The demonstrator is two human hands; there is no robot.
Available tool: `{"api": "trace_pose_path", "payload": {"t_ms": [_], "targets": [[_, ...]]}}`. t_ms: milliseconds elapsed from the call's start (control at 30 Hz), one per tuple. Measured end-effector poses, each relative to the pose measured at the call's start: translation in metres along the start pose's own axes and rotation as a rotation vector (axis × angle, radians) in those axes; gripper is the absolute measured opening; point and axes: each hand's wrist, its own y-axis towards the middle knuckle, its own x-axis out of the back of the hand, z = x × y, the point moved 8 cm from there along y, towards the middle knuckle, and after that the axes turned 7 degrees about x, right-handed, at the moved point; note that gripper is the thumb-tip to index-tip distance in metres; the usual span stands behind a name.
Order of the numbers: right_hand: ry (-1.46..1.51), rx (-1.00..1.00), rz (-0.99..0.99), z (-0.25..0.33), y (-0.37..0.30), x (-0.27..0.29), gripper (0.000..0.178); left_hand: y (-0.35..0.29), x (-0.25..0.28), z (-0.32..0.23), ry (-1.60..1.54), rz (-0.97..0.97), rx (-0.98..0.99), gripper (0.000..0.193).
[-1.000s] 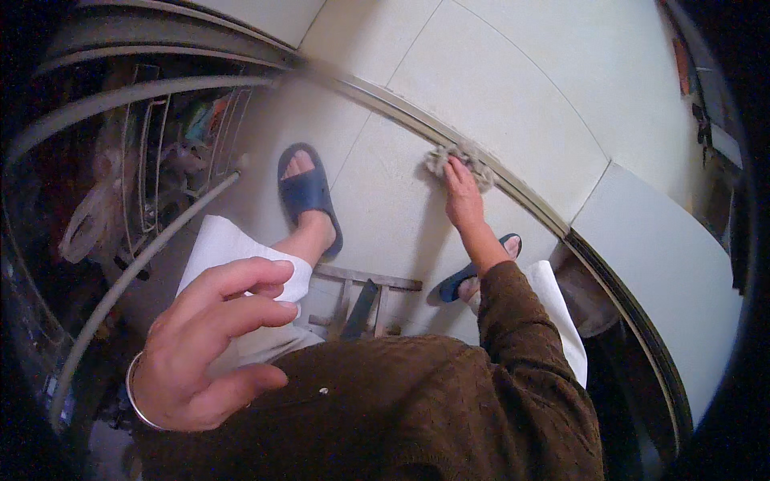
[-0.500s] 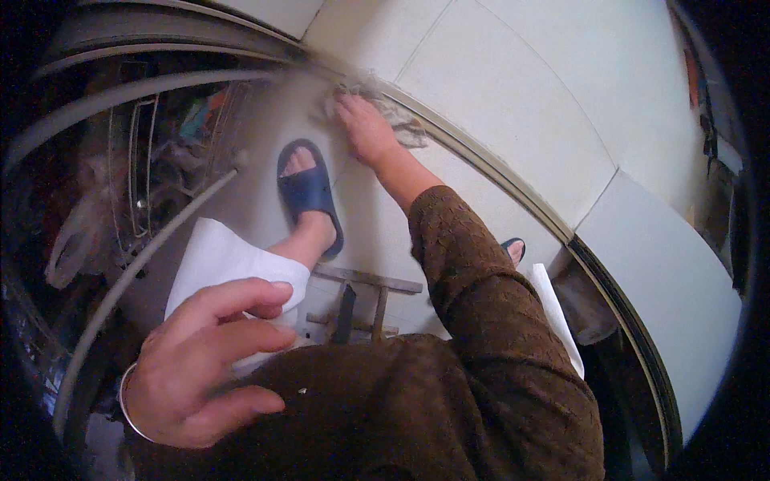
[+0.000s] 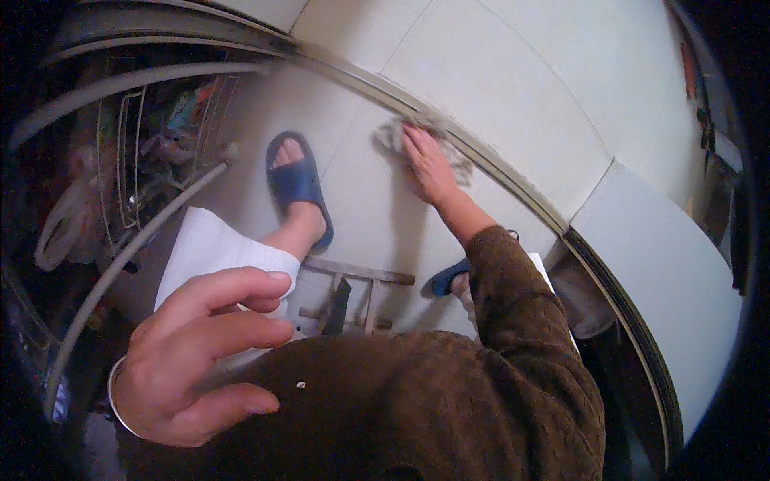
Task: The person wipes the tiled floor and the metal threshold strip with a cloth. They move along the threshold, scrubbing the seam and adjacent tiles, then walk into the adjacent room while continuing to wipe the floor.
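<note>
My right hand presses a grey-and-white patterned rag against the pale tiled floor. The rag lies along a raised metal floor track, bunched under and around my fingers; part of it is hidden by the hand. Close to the camera, my left hand hangs over my lap. Its fingers are curved and apart, holding nothing, and a bangle circles its wrist.
A blue slipper is on my left foot, another blue slipper on my right. Between them stands a low wooden stool. At left is a wire rack with plastic bags. A white panel stands at right.
My right hand has slid the rag along the floor track, rightward and nearer to me. The right slipper shows more now. My left hand has barely moved.
</note>
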Motion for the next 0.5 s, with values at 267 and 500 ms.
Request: {"api": "trace_pose_path", "payload": {"t_ms": [267,500], "targets": [[0.088,0.164,-0.040,0.038,0.056,-0.024,0.036,0.024,-0.016,-0.013,0.081,-0.040,0.043,0.046],[0.138,0.190,0.315,0.049,-0.120,-0.052,0.012,0.010,-0.014,-0.023,0.103,-0.075,0.090,0.044]]}}
